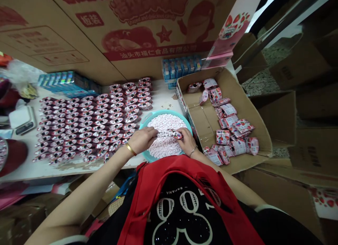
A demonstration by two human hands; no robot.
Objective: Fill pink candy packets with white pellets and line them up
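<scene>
The left hand (142, 140) pinches a thin dark utensil (161, 133). The right hand (187, 142) grips a red-printed packet (177, 134) above a turquoise basin (144, 121) of white pellets (165, 146), likely against spills.

Open air lies above the hands (142, 139) over the turquoise basin (167, 111). Beyond its far rim, a bare patch of the table (162, 93) allows passage up to the blue boxes (182, 68) and the tall printed carton (132, 30). Left of the hands, packed rows of pouches (89, 123) crowd near the basin, leaving a narrow strip along the table's near edge. To their right, the open carton (202, 121) raises a side wall just beside the basin. Bodyward, the red apron (179, 164) blocks the near rim.
</scene>
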